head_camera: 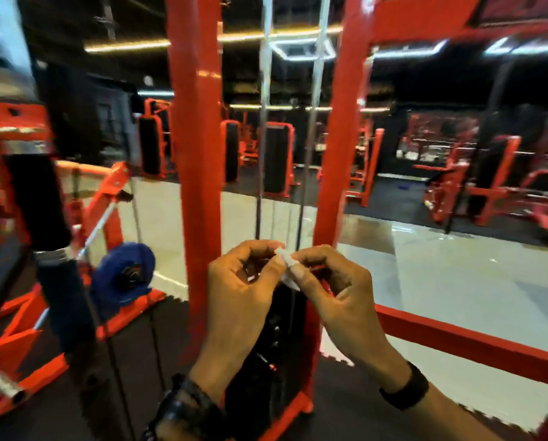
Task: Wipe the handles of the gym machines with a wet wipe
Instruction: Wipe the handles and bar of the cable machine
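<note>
Both hands meet at chest height in front of a red weight-stack machine point(197, 154). Between them is a small white wet wipe point(286, 261), folded or bunched. My left hand point(240, 291) pinches its left side with curled fingers. My right hand point(333, 288) pinches its right side between thumb and forefinger. Most of the wipe is hidden by the fingers. To the left stands a black foam-covered handle or roller point(64, 300) with a chrome collar, belonging to a neighbouring red machine. No hand touches any handle.
The black weight stack point(266, 361) sits directly below my hands between two red uprights, with steel guide rods point(260, 154) rising above. A blue weight plate point(124, 275) hangs at the left. A red rail point(457, 342) runs at the right. Many more red machines stand behind.
</note>
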Demonstrator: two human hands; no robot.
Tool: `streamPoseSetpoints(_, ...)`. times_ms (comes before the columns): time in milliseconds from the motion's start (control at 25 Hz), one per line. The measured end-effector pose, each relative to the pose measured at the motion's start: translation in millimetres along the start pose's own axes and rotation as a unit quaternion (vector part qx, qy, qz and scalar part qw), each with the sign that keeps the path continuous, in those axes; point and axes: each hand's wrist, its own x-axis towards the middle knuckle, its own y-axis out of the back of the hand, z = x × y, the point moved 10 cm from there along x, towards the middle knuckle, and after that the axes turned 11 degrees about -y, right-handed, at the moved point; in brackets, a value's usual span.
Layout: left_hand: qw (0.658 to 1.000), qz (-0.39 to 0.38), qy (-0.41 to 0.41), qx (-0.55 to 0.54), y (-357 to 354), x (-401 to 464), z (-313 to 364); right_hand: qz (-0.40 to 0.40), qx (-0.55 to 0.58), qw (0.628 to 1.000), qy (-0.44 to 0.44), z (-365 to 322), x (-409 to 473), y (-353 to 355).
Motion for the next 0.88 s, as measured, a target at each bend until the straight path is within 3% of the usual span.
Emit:
streamPoseSetpoints(280, 0.99, -0.105, 0.006, -0.092, -232.3, -86.2, 43.3, 0.137, -0.121, 0.981, -0.067, -6.8, -91.8, 240.1)
streamPoseSetpoints(440, 0.968, -0.201, -0.004, -0.148, -378.1, -152.4, 85.5, 0.258, -0.22, 0.937, -0.082, -39.8, -178.4, 385.4)
streamPoseSetpoints(640, 0.894, -0.321, 0.045, -0.308, -558.8, -257.9, 173.8, 0.392, -0.282, 0.868, -0.118, -111.3, -303.0, 554.7)
streamPoseSetpoints(880, 0.793, -0.419, 0.06, -0.439, -693.1, -361.6, 266.1, 0.492, -0.344, 0.795, -0.088, -183.3, -415.2, 654.1)
